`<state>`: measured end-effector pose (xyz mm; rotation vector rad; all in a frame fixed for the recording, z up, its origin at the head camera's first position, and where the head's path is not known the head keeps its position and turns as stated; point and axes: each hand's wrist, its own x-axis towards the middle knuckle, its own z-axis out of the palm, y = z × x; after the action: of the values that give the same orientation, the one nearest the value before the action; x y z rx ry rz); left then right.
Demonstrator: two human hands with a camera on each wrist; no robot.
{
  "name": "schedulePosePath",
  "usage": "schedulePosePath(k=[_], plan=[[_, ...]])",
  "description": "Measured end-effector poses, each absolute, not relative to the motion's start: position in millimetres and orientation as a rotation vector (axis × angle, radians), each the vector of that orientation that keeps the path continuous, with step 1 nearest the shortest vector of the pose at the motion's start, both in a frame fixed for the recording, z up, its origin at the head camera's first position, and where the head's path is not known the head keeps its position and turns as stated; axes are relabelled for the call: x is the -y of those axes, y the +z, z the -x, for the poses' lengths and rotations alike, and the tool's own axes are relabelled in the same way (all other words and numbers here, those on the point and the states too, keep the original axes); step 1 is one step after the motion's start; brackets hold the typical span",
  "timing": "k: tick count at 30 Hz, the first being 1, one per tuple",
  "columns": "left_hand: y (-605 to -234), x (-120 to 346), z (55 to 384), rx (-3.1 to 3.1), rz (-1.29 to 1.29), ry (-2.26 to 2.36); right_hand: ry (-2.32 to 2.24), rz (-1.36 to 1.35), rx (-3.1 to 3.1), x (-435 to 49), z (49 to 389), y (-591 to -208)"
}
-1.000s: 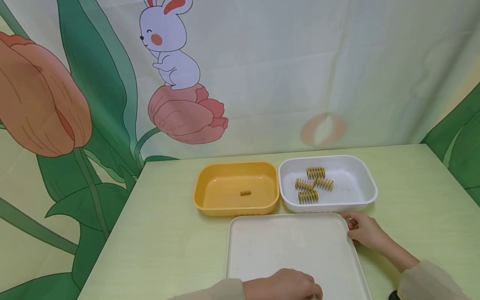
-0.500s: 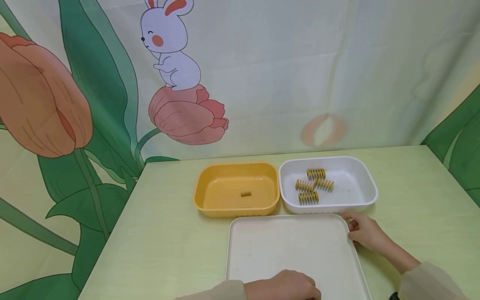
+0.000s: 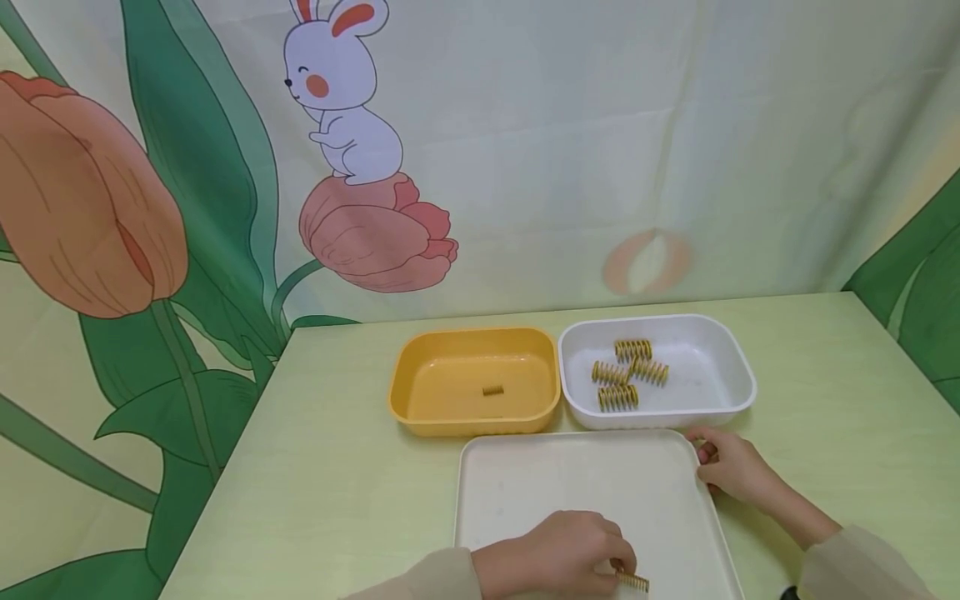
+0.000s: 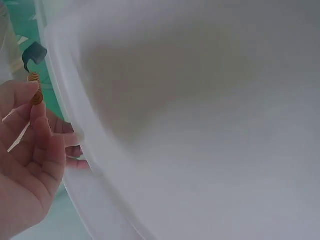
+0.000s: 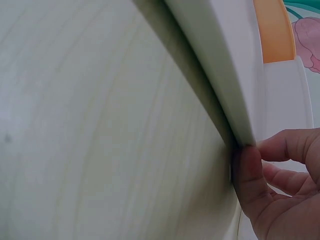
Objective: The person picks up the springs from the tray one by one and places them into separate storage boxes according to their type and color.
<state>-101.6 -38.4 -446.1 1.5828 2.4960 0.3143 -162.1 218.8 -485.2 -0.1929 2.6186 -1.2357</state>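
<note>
Between thumb and fingers my left hand (image 3: 558, 550) pinches a small gold coil spring (image 3: 634, 582), over the front part of the cream tray (image 3: 570, 475). The left wrist view has the same spring (image 4: 35, 89) upright at the fingertips. At the tray's far right corner, my right hand (image 3: 735, 467) grips the rim. From the right wrist, the thumb (image 5: 248, 167) lies along the outer side of the tray edge (image 5: 215, 65), with a finger over the top.
Behind the tray stand a yellow container (image 3: 472, 425) with one small spring (image 3: 492, 390) and a white container (image 3: 701, 400) with several larger springs (image 3: 618, 398). A dark object (image 3: 789, 592) lies by the right sleeve. A printed cloth (image 3: 525, 167) hangs behind the table.
My left hand has come up and away from the lower edge of the head view, bringing the pinched spring into sight. My right hand stays at the tray corner.
</note>
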Motion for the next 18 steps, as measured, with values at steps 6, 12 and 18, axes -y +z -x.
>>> schedulePosePath(k=[6,12,18], plan=[[-442.7,44.1,108.3,-2.624,-1.604,0.354,-1.244,0.187,-2.617,-218.3,161.6,-484.6],[-436.1,51.2,115.1,-2.714,-1.518,0.414,-1.245,0.184,-2.614,-218.3,161.5,-485.0],[-427.7,58.2,120.6,-2.755,-1.474,0.464,-1.252,0.181,-2.616,-218.2,161.4,-483.8]])
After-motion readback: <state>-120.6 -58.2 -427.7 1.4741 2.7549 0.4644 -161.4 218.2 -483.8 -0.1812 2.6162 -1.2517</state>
